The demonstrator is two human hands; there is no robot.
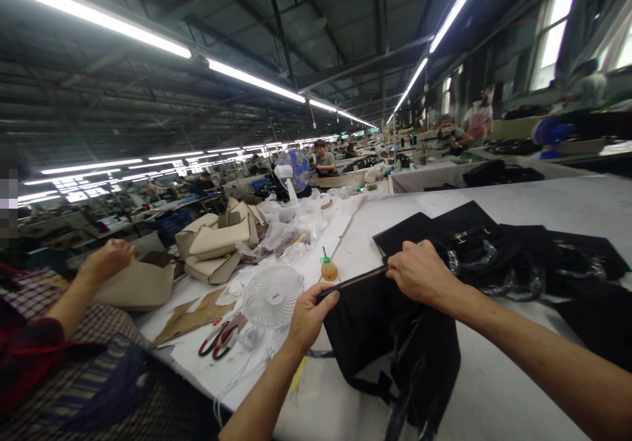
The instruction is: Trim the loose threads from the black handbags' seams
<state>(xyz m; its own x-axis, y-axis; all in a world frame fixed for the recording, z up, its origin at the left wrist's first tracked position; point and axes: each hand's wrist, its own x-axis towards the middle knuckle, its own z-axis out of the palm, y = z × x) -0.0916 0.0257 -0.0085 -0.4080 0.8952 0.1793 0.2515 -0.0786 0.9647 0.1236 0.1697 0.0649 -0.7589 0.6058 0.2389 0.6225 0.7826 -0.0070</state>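
Observation:
A black handbag point(365, 326) hangs between my two hands over the white table, its upper edge stretched from one to the other. My left hand point(310, 316) pinches the left end of that edge, thumb on top. With curled fingers, my right hand point(422, 275) grips the edge's other end. The bag's straps dangle below, partly wrapped in clear plastic. Just beyond the edge stands a small glue bottle point(328, 268) with a green nozzle and amber contents. More black bags point(494, 250) lie to the right of my right hand, with plastic-wrapped handles.
A white desk fan point(274, 296) and red-and-black handled scissors point(220, 339) lie left of my left hand. Beige bags point(222, 237) are piled farther back beside crumpled clear plastic point(286, 230). At the left, a co-worker's hand point(111, 260) is raised near a beige bag point(141, 285).

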